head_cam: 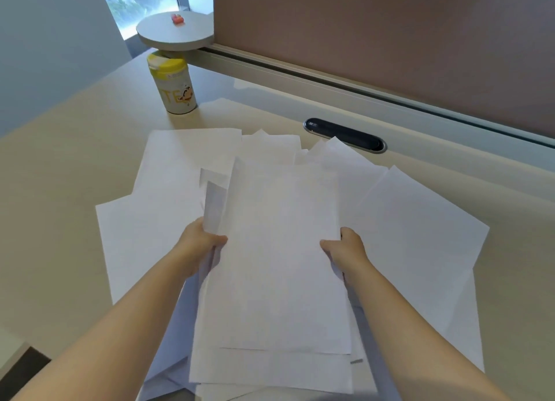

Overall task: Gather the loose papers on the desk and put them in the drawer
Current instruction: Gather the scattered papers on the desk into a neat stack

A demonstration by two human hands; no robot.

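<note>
Squaring a stack of plain white paper sheets point(279, 250), left hand point(199, 244) and right hand point(345, 249) gripping opposite edges above the beige laminate desk point(60, 175), for one drawer trip.

An office workstation: a pale desk point(75, 166) backed by a brownish fabric partition panel point(390, 40), with a dark oval cable port point(345, 134) set into the desktop. White sheets of paper point(270, 250) cover it, and a window point(141, 0) shows beyond.
</note>
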